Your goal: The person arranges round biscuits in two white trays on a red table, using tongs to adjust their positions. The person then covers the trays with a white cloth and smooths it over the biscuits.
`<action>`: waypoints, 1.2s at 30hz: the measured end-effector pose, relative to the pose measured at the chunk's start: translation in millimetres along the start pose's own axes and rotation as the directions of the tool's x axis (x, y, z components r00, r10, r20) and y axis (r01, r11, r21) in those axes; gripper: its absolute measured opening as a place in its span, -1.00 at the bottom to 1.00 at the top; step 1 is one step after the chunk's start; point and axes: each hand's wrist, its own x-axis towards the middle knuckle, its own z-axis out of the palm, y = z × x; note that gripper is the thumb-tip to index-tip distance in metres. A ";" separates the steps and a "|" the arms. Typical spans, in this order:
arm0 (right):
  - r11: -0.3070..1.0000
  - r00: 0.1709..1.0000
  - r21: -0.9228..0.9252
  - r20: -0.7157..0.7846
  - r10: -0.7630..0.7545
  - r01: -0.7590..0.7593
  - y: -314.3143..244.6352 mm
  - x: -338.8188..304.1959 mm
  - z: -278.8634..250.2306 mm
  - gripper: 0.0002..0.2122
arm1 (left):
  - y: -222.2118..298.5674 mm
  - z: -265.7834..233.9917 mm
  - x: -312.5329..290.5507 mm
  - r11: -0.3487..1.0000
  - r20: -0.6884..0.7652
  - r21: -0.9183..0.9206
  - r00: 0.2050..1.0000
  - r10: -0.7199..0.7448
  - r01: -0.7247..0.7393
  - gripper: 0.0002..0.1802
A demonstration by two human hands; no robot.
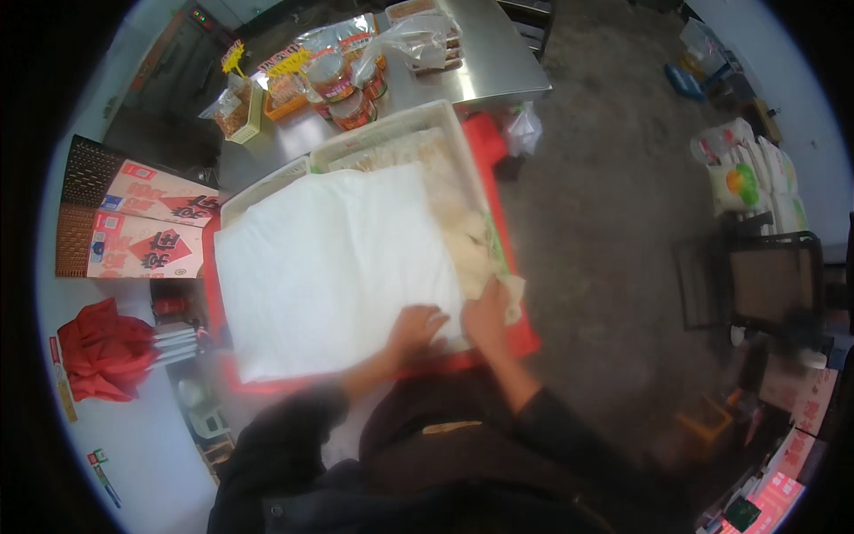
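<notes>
A white cloth (329, 258) lies spread over cream plastic trays (467, 165) on a red-covered stand. Along the cloth's right side, pale yellowish, floppy pieces (469, 247) show, with some green print beside them; I cannot tell whether they are food or wrapping. At the near right corner my right hand (483, 319) is closed on the edge of one pale floppy piece (513, 299). My left hand (414, 331) rests on the near edge of the cloth, its fingers loosely bent and apart, holding nothing visible.
Jars (353, 109), small baskets of packaged food (238, 116) and plastic bags stand on a steel table (485, 76) beyond. Printed boxes (147, 252) and red bags (105, 350) are at the left. A chair (774, 283) and white sacks (756, 182) stand at the right.
</notes>
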 end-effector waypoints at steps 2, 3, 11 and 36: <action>0.991 0.992 0.057 -0.016 0.125 -0.124 -0.6 16.9 7.8 -0.25 | 8.1 19.7 -22.6 0.996 0.079 -0.067 0.995 0.056 -0.051 -0.56; 0.980 0.984 0.089 -0.014 0.178 -0.177 -3.2 18.3 13.4 -0.24 | 9.4 23.0 -35.5 0.997 0.153 -0.073 0.988 0.015 -0.004 -0.58; 0.986 0.978 -0.034 0.127 0.167 -0.164 9.8 -3.8 22.5 -0.17 | 35.2 18.2 -77.3 0.973 -0.159 0.005 0.961 -0.227 0.230 -0.57; 0.832 0.841 -0.353 0.493 -0.224 0.428 -8.4 -30.9 -32.8 -0.72 | 27.5 2.7 -136.3 0.892 -0.165 0.256 0.927 -0.338 0.371 -0.36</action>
